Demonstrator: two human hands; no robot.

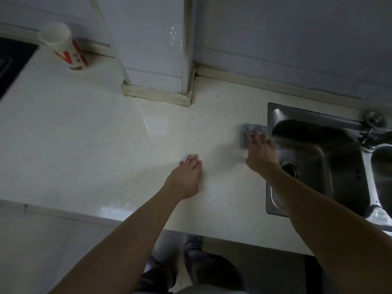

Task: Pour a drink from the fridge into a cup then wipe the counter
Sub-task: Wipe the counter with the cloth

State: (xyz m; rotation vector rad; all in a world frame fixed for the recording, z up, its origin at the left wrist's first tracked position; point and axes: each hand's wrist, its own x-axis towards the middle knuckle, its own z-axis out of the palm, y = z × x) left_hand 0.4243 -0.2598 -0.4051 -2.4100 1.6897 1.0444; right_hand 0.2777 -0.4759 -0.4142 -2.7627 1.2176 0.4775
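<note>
Dim, soft blur, wide-angle edge distortion

The tabletop is off-white with fine dark speckles. The cup is white, with red markings and a red and brown band at its base. The cloth is grey-blue with a faint checked pattern. The sink is shiny silver-grey steel, and so is the tap. The wall tiles are pale bluish white, their edging strip cream. The hob is black.
</note>
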